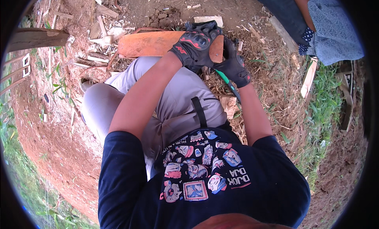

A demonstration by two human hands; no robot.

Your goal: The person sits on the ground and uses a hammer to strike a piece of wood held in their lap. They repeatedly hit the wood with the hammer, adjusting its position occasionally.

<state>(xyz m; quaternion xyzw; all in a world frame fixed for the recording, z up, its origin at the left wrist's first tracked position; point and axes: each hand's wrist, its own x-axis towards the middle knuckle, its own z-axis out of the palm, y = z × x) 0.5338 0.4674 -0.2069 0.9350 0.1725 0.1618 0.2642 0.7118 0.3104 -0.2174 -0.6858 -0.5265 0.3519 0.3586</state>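
A flat orange-brown wooden board [148, 44] lies crosswise beyond my bent leg. My left hand [196, 43], in a black glove with red trim, is closed over it near its right end. At the board's right end is my right hand [236, 67], also in a black glove, its fingers bent around the lower corner. Beneath the right hand and beside the wrist, a tool with a green and dark grey handle [224, 78] shows in part. Whether that hand also touches the tool, I cannot tell.
Wood scraps [104, 39] are scattered on the reddish soil to the left, near a thick timber [37, 38]. A pale wood block [208, 21] lies beyond the board. Another person's patterned blue clothing [335, 27] shows at the upper right, above a pale wood strip [309, 78].
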